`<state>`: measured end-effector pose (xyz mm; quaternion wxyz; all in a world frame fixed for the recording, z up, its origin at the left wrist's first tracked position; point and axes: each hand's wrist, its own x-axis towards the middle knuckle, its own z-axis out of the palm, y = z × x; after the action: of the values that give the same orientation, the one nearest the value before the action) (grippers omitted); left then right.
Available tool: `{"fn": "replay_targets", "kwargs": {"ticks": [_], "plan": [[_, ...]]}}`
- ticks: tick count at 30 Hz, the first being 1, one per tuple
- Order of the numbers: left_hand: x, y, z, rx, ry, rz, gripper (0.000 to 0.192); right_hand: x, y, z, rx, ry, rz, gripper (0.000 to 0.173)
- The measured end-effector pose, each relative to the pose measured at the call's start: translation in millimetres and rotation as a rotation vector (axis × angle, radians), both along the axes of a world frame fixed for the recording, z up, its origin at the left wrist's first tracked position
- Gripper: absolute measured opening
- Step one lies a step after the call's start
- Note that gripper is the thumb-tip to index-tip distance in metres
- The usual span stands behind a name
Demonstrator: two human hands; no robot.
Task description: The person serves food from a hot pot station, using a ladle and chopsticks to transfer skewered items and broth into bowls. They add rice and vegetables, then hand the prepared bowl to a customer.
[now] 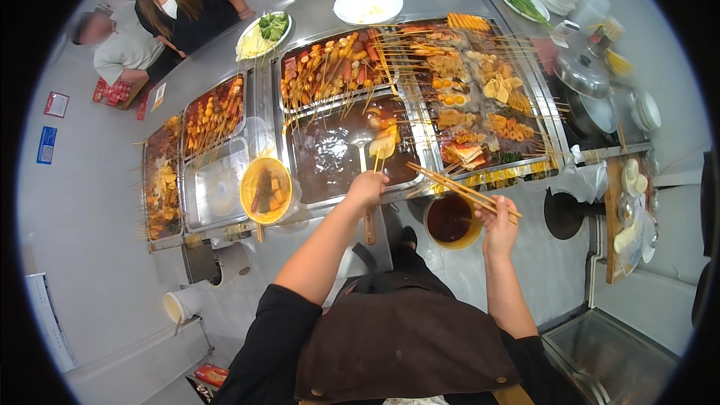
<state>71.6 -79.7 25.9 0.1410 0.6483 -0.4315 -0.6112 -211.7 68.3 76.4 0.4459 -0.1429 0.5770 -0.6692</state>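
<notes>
My left hand point(368, 187) grips the thin sticks of skewered pale yellow food point(385, 145), held above a steel tray of dark broth point(326, 160). A metal ladle point(363, 139) rests in that broth, its wooden handle point(369, 229) jutting out below my left wrist. In my right hand point(498, 225) is a pair of long wooden chopsticks point(458, 187), tips pointing left towards the tray's near right corner. To the right, a wide tray point(543, 118) holds rows of skewered food in steaming broth. Left of the broth stands a yellow tub point(265, 190) containing dark sauce and orange-brown cubes.
Skewers fill the back tray point(332, 70) and left trays point(214, 115). Plates of greens point(264, 36) and a white bowl point(368, 4) line the counter. A lidded pot point(582, 76) stands right. Below sits a bucket of dark liquid point(453, 222). Two people point(185, 0) are across the counter.
</notes>
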Motion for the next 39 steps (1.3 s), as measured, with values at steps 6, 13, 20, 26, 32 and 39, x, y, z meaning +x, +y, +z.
{"fn": "replay_targets", "kwargs": {"ticks": [6,13,20,26,32,39], "plan": [[27,20,45,-0.191,-0.041,-0.093,0.029,5,-25,-11,-0.003,-0.031,0.156,0.027],[41,50,68,-0.197,0.038,-0.057,0.029,31,-56,-22,-0.03,-0.085,0.291,0.034],[51,70,69,-0.203,0.191,-0.076,0.029,54,-93,-41,-0.006,-0.176,0.267,0.039],[62,79,65,-0.217,0.268,-0.066,0.029,57,-99,-63,0.026,-0.289,0.092,0.037],[89,88,75,-0.276,0.137,-0.112,0.027,67,-92,-57,0.047,-0.272,-0.017,0.032],[193,148,119,-0.356,-0.018,0.022,0.024,137,-93,3,-0.03,-0.245,0.221,0.029]]}}
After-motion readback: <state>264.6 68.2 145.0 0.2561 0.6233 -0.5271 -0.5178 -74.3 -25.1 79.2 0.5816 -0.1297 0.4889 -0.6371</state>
